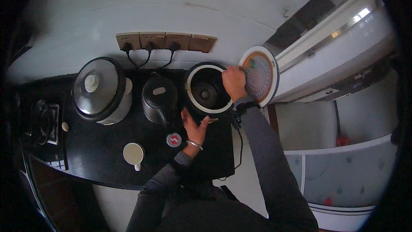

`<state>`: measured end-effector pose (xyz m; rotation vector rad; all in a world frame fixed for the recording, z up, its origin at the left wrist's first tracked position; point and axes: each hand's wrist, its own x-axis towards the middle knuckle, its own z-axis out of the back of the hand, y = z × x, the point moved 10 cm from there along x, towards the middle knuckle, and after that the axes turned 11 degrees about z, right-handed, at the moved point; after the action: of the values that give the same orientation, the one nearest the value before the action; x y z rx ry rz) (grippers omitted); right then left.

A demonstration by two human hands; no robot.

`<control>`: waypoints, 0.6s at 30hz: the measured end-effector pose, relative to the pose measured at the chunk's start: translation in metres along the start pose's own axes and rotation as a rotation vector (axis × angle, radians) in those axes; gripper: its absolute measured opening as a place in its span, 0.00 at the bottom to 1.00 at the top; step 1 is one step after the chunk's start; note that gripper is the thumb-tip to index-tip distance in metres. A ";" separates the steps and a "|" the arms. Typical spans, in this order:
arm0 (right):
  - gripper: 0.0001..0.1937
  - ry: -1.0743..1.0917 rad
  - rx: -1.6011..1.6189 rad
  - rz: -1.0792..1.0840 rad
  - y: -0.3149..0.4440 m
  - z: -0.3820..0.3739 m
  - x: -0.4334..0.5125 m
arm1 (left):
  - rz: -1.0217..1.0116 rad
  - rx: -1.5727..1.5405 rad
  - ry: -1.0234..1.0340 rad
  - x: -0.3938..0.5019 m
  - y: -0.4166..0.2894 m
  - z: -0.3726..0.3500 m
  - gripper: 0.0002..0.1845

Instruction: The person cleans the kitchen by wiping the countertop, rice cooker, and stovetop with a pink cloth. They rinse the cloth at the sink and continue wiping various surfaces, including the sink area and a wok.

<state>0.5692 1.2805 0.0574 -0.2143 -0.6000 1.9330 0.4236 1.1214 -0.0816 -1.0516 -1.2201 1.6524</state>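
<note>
A dark rice cooker with a pale rim stands uncovered on the counter. Inside its cavity I see a round heating plate with a raised centre. The round lid is swung up at the right, its perforated inner plate facing me. My right hand is curled at the lid's left edge, over the cooker's rim; whether its fingers hold anything is hidden. A small greenish patch shows on the lid just beyond them. At the cooker's front, my left hand has its fingers and thumb spread against or close beside the body.
An electric kettle and a large lidded pot stand left. Nearer are a white mug and a small round lidded item. A gas hob lies far left. Plugs fill wall sockets; a cord hangs right.
</note>
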 end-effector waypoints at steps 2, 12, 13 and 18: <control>0.06 -0.073 -0.002 -0.015 0.002 -0.010 0.003 | 0.017 0.046 -0.041 0.008 -0.004 -0.003 0.56; 0.07 0.119 0.240 -0.195 -0.019 -0.048 0.019 | -0.032 0.015 -0.009 0.028 -0.015 -0.011 0.62; 0.06 0.133 0.241 -0.210 -0.020 -0.049 0.019 | -0.048 0.025 -0.016 0.028 -0.014 -0.011 0.62; 0.04 -0.034 0.236 -0.146 -0.014 -0.028 0.032 | -0.056 0.024 -0.006 0.026 -0.012 -0.012 0.61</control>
<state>0.5779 1.3218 0.0444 0.0115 -0.3940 1.8497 0.4277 1.1512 -0.0759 -0.9896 -1.2202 1.6246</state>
